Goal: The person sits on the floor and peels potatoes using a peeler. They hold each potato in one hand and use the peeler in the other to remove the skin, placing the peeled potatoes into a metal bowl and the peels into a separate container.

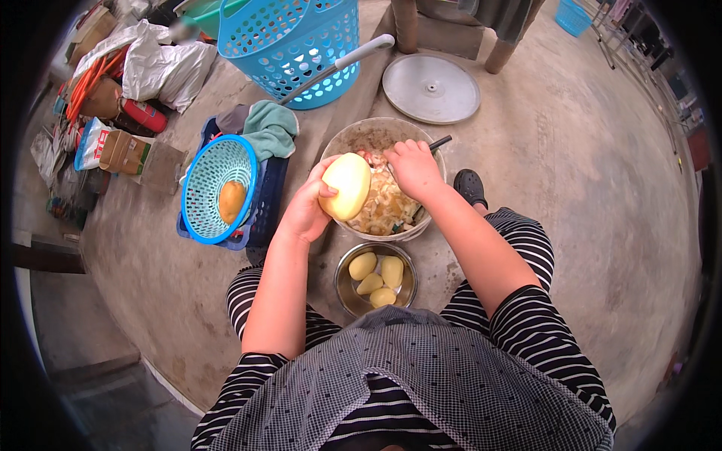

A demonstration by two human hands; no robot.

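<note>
A large, pale yellow peeled potato (pixel 348 186) rests in my left hand (pixel 307 209), with my thumb across its near side. My right hand (pixel 416 170) is closed around a tool with a black handle (pixel 441 142); its working end is hidden by my fingers. Both hands are over a whitish bucket (pixel 352 138) holding a heap of peelings and food scraps (pixel 389 206). Between my feet, a stainless steel bowl (pixel 340 276) contains several peeled potatoes (pixel 391 272). One unpeeled potato (pixel 232 202) lies inside a blue plastic colander (pixel 198 163) to the left.
The colander sits on a dark blue crate (pixel 269 194) with a green cloth (pixel 272 131) draped at its back. Beyond are a tall blue basket (pixel 316 67), a grey-handled pole (pixel 364 52) and a round metal lid (pixel 431 90). Bags and boxes (pixel 125 151) crowd the left.
</note>
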